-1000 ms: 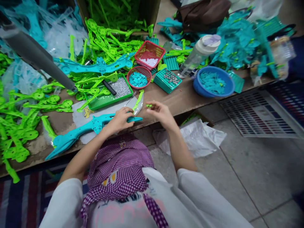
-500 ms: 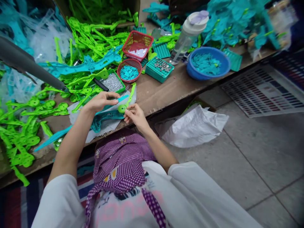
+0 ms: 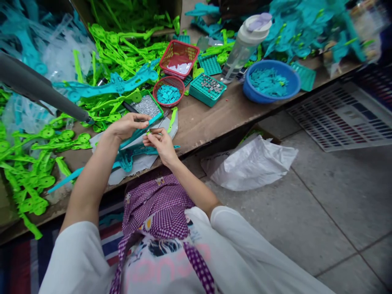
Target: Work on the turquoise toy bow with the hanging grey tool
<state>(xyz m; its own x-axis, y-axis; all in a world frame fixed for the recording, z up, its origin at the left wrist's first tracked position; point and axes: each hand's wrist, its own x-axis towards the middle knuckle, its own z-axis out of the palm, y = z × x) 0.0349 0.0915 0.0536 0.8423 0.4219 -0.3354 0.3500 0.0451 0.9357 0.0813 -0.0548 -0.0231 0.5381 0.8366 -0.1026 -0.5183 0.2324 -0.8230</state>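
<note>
The left hand [image 3: 130, 126] pinches an edge of the teal part [image 3: 125, 158] over the pale sheet [image 3: 118, 176], while the right hand [image 3: 162, 146] (fingertips together) pinches a small piece [image 3: 149, 132] beside it.

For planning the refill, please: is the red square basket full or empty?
Partly filled: white pieces lie at the bottom of the red square basket, and its inner walls show above them.
</note>
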